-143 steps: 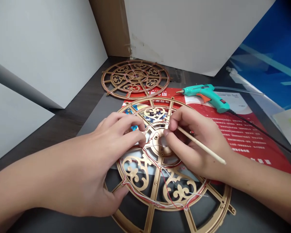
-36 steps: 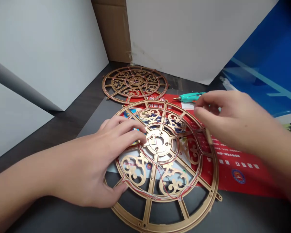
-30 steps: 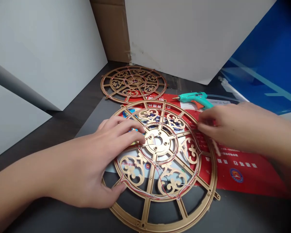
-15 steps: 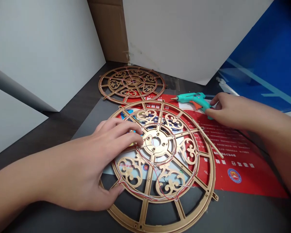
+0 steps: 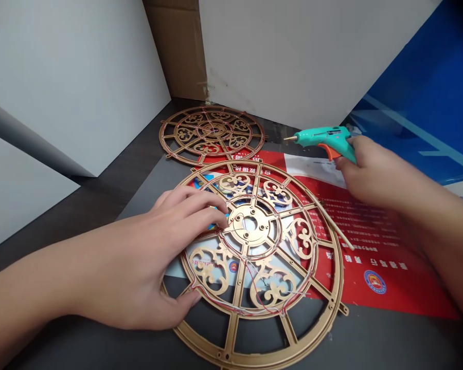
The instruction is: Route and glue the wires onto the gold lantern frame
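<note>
A large gold openwork clock frame or wheel (image 5: 250, 308), round with spokes and scrollwork, lies flat in front of me. Thin red and white wires run along its rings. My left hand (image 5: 154, 262) grips its left side, fingers curled over near the hub and thumb on the ring. My right hand (image 5: 374, 169) is closed around the handle of a teal glue gun (image 5: 324, 136) with an orange trigger. The gun is held above the surface, nozzle pointing left. A thin pale stick (image 5: 334, 223) rests across the frame's right rim.
A second gold wheel (image 5: 212, 132) with wires lies farther back. Beneath is a red printed sheet (image 5: 374, 241) on a dark grey mat (image 5: 393, 339). White panels (image 5: 293, 56), a cardboard piece (image 5: 177, 51) and a blue surface (image 5: 420, 97) stand around the back.
My right hand has lifted the glue gun off the sheet, up and slightly right. My left hand stays on the gold frame. The view has shifted slightly.
</note>
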A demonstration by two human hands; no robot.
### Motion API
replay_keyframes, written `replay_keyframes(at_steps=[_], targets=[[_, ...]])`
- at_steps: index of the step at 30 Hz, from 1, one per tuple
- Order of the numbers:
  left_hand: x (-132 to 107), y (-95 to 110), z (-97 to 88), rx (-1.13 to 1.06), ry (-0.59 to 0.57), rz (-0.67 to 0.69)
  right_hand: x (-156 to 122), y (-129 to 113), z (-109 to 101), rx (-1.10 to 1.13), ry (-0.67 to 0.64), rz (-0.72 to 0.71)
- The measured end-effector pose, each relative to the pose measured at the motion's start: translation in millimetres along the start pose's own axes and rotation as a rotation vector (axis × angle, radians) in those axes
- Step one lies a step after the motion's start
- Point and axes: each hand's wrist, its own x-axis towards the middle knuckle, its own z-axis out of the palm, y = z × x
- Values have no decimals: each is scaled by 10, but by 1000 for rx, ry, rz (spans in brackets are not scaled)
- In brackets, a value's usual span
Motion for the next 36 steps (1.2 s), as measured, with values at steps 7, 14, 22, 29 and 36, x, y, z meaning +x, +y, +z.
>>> replay_keyframes(at_steps=[7,14,22,29,36], targets=[[12,6,4,-37,8,-28,-166,-271,-199,238,20,78],[55,-26,-61,-41,-83,25,-371,-464,-169,322,171,-1],[119,33,37,-48,-29,-10,-493,-579,33,393,48,-231],[103,-115,2,-194,70,-13,-682,-608,201,257,80,-285],[106,-119,69,-192,71,52,-810,-568,300,153,210,-327]])
